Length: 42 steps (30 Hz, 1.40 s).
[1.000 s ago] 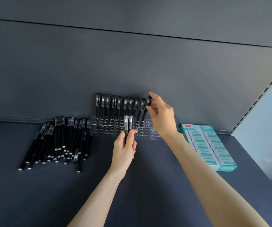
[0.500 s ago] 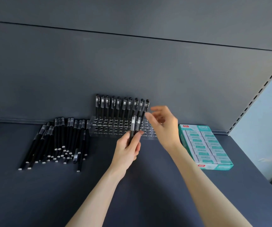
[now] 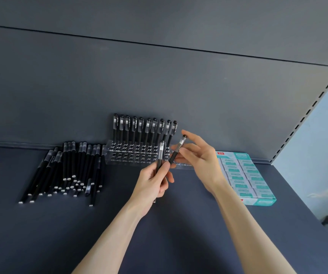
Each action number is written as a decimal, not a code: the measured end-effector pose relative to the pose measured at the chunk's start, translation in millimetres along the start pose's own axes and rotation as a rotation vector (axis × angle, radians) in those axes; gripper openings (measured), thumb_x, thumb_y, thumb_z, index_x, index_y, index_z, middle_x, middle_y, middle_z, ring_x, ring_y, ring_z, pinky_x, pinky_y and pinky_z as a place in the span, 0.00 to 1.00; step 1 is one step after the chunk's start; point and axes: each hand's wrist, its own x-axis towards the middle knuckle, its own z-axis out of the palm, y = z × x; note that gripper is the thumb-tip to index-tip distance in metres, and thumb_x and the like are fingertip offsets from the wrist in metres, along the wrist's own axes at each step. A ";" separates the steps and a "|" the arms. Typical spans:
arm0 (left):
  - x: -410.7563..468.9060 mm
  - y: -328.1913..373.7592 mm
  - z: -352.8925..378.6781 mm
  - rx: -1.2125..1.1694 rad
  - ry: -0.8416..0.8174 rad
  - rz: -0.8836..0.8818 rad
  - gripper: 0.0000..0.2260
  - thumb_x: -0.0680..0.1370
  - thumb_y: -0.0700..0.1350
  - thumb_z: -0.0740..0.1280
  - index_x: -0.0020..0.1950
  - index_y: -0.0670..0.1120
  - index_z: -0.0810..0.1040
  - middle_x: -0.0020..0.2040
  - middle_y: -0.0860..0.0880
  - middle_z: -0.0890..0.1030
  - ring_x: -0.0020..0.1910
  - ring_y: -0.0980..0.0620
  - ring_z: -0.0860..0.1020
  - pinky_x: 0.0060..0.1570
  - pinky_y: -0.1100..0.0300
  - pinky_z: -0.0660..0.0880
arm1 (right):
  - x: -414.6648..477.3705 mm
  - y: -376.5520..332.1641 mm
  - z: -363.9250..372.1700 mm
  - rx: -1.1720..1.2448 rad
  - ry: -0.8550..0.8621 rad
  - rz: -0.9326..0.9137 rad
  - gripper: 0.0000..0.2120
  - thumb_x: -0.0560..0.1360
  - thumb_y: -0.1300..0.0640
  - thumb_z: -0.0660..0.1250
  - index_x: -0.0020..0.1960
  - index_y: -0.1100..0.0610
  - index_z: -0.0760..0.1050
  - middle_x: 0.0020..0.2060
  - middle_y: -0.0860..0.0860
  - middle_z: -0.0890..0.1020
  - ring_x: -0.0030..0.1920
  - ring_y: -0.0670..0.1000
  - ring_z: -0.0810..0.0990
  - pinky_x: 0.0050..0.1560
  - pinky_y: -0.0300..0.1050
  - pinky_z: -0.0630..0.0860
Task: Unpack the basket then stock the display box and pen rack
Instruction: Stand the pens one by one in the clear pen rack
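We see the left hand [image 3: 153, 182] curled round the lower barrel of a black pen with a clear cap [image 3: 161, 153], held upright; the right hand [image 3: 200, 161], just beside it, pinches a second black capped pen [image 3: 177, 151] that tilts toward its fingertips, the other fingers loosely spread. Directly beyond both hands stands a clear acrylic pen rack [image 3: 131, 155] on the dark grey shelf [image 3: 179, 224]; a row of black pens [image 3: 141, 127] fills its back holes. Left of the left hand lies a heap of loose black pens [image 3: 70, 169]; right of the right wrist sits a teal cardboard display box [image 3: 244, 177] packed with white erasers.
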 end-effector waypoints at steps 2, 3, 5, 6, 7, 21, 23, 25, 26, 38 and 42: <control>1.3 -1.3 0.4 0.022 0.055 -0.016 0.10 0.80 0.49 0.63 0.48 0.46 0.80 0.35 0.49 0.78 0.25 0.56 0.63 0.22 0.65 0.56 | 5.3 -3.1 -1.0 -0.049 0.108 -0.049 0.17 0.75 0.68 0.65 0.61 0.53 0.73 0.40 0.52 0.85 0.39 0.51 0.84 0.44 0.40 0.80; 2.2 -2.1 0.4 0.035 0.097 -0.023 0.10 0.80 0.50 0.63 0.47 0.45 0.79 0.36 0.51 0.79 0.25 0.56 0.63 0.23 0.65 0.55 | 9.7 -4.7 -2.2 -0.079 0.181 -0.077 0.17 0.74 0.68 0.66 0.58 0.51 0.73 0.38 0.50 0.84 0.37 0.51 0.84 0.43 0.41 0.80; 4.7 -3.1 -0.4 0.033 0.178 -0.021 0.10 0.80 0.50 0.62 0.47 0.45 0.78 0.36 0.52 0.78 0.25 0.57 0.63 0.23 0.65 0.55 | 21.2 -8.8 -5.5 -0.165 0.327 -0.137 0.18 0.74 0.64 0.68 0.54 0.43 0.72 0.36 0.48 0.84 0.36 0.51 0.84 0.45 0.47 0.80; 5.9 -3.1 -1.3 0.017 0.206 -0.015 0.10 0.80 0.49 0.62 0.47 0.45 0.79 0.36 0.52 0.78 0.25 0.57 0.63 0.22 0.65 0.56 | 27.3 -10.9 -6.8 -0.216 0.387 -0.167 0.19 0.73 0.63 0.69 0.51 0.39 0.71 0.36 0.47 0.83 0.36 0.52 0.83 0.46 0.50 0.80; 6.6 -2.8 -2.0 -0.001 0.222 -0.010 0.10 0.81 0.48 0.61 0.48 0.45 0.79 0.35 0.52 0.77 0.25 0.58 0.64 0.22 0.66 0.57 | 33.8 -12.2 -7.9 -0.262 0.430 -0.196 0.19 0.73 0.62 0.69 0.50 0.37 0.70 0.36 0.46 0.83 0.37 0.52 0.83 0.48 0.51 0.79; 6.2 -0.3 -2.9 0.024 0.227 -0.015 0.10 0.80 0.51 0.61 0.50 0.47 0.78 0.29 0.53 0.68 0.22 0.59 0.61 0.22 0.67 0.58 | 67.3 14.0 -0.7 -0.538 0.392 -0.333 0.15 0.75 0.63 0.66 0.60 0.53 0.73 0.38 0.41 0.78 0.38 0.44 0.78 0.43 0.30 0.72; 5.7 -0.5 -2.6 0.027 0.225 0.000 0.09 0.80 0.50 0.61 0.49 0.47 0.78 0.28 0.53 0.68 0.23 0.59 0.61 0.22 0.67 0.58 | 65.4 18.5 1.8 -0.563 0.372 -0.335 0.14 0.74 0.64 0.67 0.59 0.55 0.74 0.39 0.41 0.77 0.38 0.45 0.78 0.46 0.38 0.75; 5.0 -0.8 -2.3 0.037 0.220 0.012 0.09 0.80 0.50 0.61 0.47 0.48 0.78 0.29 0.53 0.69 0.23 0.58 0.61 0.22 0.67 0.58 | 63.1 23.1 4.1 -0.595 0.360 -0.334 0.14 0.74 0.64 0.67 0.59 0.56 0.75 0.41 0.45 0.78 0.40 0.49 0.79 0.48 0.47 0.78; 4.8 -0.8 -2.1 0.040 0.219 0.014 0.09 0.80 0.51 0.61 0.47 0.49 0.78 0.29 0.53 0.69 0.23 0.58 0.61 0.22 0.67 0.58 | 62.0 25.4 4.7 -0.610 0.361 -0.331 0.13 0.74 0.64 0.68 0.58 0.57 0.76 0.41 0.47 0.79 0.40 0.51 0.80 0.48 0.50 0.78; 1.1 1.5 0.8 0.138 0.113 0.029 0.09 0.80 0.50 0.62 0.48 0.50 0.79 0.29 0.53 0.67 0.25 0.58 0.61 0.24 0.68 0.59 | 29.6 16.0 6.1 -0.481 0.377 -0.240 0.06 0.74 0.54 0.70 0.49 0.49 0.76 0.37 0.44 0.80 0.36 0.41 0.76 0.39 0.34 0.74; 0.1 2.7 5.1 0.183 0.037 0.039 0.17 0.79 0.52 0.64 0.50 0.35 0.72 0.29 0.52 0.64 0.26 0.56 0.60 0.24 0.66 0.58 | 10.8 14.8 8.6 -0.219 0.086 -0.026 0.08 0.70 0.56 0.73 0.48 0.51 0.78 0.36 0.45 0.84 0.36 0.43 0.82 0.38 0.31 0.74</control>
